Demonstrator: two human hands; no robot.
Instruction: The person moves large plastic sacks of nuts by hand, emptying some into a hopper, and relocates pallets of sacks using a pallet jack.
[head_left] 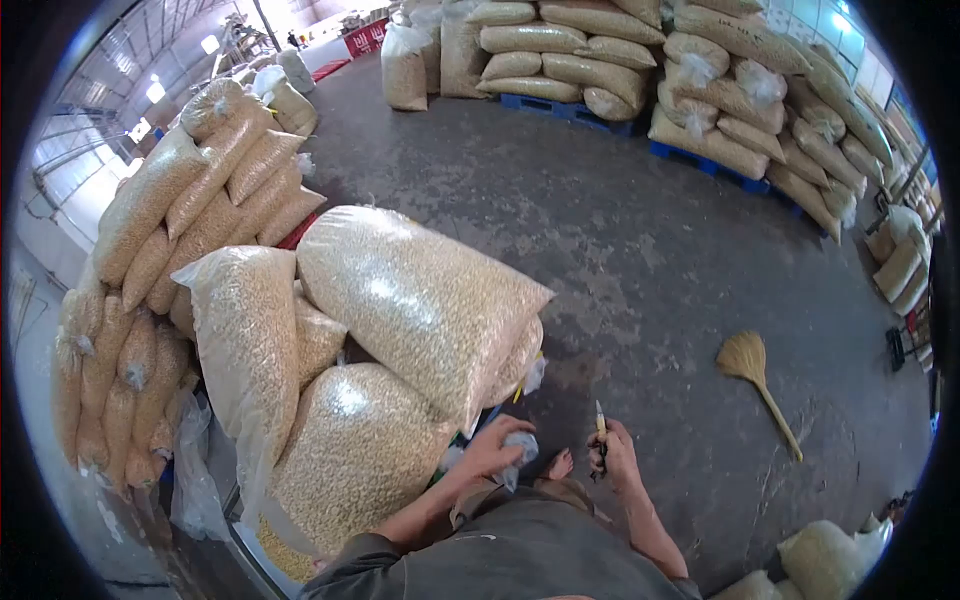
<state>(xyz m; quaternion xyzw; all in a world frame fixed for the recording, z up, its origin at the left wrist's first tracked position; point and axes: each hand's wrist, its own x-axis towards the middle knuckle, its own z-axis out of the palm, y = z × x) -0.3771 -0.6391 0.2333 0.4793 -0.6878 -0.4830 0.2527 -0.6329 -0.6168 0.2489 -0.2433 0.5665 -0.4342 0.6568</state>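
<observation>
My left hand (487,452) is closed around the bunched clear plastic neck (518,450) of a bag, beside the large sack of pale granules (365,450) at my left. In my right hand (618,456) is a pair of scissors (600,425), its pointed tip facing away from me and its dark handles partly covered by my fingers. Another full clear sack (415,300) lies on its side across the pile just beyond my left hand. A taller sack (245,340) leans at its left.
A straw broom (750,365) lies on the dark concrete floor (640,290) to the right. Stacked sacks (570,45) stand on blue pallets (570,110) at the back. More sacks (200,190) are heaped at the left, and pale bags (835,560) sit at the lower right.
</observation>
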